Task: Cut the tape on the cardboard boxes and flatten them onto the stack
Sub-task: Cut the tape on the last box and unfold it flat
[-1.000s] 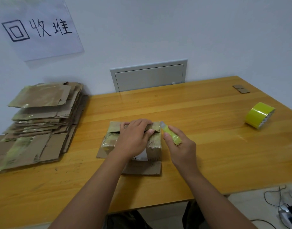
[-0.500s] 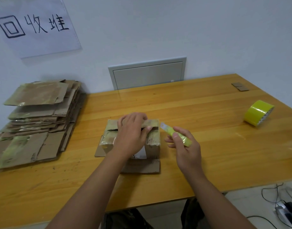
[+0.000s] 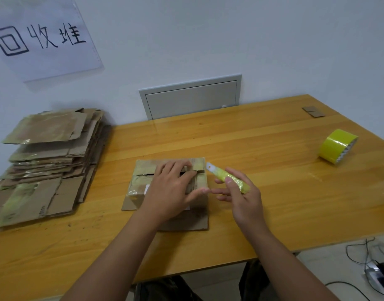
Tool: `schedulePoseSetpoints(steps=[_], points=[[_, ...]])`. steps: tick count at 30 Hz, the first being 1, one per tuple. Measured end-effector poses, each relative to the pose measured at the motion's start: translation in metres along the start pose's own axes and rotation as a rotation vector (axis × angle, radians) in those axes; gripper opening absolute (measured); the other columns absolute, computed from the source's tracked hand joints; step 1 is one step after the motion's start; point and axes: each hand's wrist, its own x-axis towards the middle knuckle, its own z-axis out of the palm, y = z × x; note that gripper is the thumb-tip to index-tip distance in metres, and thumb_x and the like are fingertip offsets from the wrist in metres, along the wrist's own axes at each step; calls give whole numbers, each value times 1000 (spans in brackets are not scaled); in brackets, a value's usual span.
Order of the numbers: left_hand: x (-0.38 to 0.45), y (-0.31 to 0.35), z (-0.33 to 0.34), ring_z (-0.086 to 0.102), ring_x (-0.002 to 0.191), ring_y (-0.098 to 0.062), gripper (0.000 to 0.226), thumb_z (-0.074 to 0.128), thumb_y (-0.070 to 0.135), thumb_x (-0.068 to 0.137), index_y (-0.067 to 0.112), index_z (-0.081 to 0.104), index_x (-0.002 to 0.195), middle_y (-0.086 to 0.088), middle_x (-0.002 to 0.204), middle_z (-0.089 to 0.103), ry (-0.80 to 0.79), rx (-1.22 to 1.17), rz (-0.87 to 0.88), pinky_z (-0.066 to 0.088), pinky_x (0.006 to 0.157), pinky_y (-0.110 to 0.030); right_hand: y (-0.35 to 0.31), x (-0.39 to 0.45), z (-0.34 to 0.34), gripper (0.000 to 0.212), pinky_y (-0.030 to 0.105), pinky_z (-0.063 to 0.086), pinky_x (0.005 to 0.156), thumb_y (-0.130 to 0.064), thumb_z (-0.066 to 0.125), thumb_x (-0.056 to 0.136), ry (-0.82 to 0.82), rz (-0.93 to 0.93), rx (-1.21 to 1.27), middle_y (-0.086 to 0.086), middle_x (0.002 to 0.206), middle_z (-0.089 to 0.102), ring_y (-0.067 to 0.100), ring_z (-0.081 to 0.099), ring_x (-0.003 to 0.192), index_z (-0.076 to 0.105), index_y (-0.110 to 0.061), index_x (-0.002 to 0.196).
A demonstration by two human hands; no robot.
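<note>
A small taped cardboard box (image 3: 143, 179) stands in the middle of the wooden table (image 3: 262, 187), its lower flaps spread flat on the wood. A slit runs along its top seam. My left hand (image 3: 171, 187) lies on the box top, fingers over the seam and thumb down the right side. Just right of the box, my right hand (image 3: 241, 196) grips a yellow-green utility knife (image 3: 228, 177), blade tip pointing up-left near the box's top right corner. The stack of flattened boxes (image 3: 47, 157) lies at the table's left end.
A roll of yellow tape (image 3: 336, 146) lies on its side at the right. Two small cardboard scraps (image 3: 312, 111) sit at the far right corner. A grey wall panel (image 3: 191, 98) is behind the table. Cables and a device (image 3: 378, 274) lie on the floor at lower right.
My right hand has drawn the knife rightward, off the box's top right edge. My left hand has flattened over the top seam, and the slit now shows to its left.
</note>
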Motion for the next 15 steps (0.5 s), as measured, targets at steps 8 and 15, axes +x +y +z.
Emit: schedulePoseSetpoints(steps=[8,15], points=[[8,-8,-8,40,123,-15,86,49,84,71,15,60,119,2,132,49,-73,-253,-20,31,106,-31,-4,6,-5,19,26,57,61,-12,53,101,1,30,46,9,86,76,27,74,75,64,-20,113],[11,-7,-7,38,121,-13,87,46,85,66,16,58,118,4,131,47,-104,-273,-24,30,103,-28,-6,19,-2,17,27,57,61,-15,55,100,-112,82,-28,6,87,76,22,72,69,65,-26,110]])
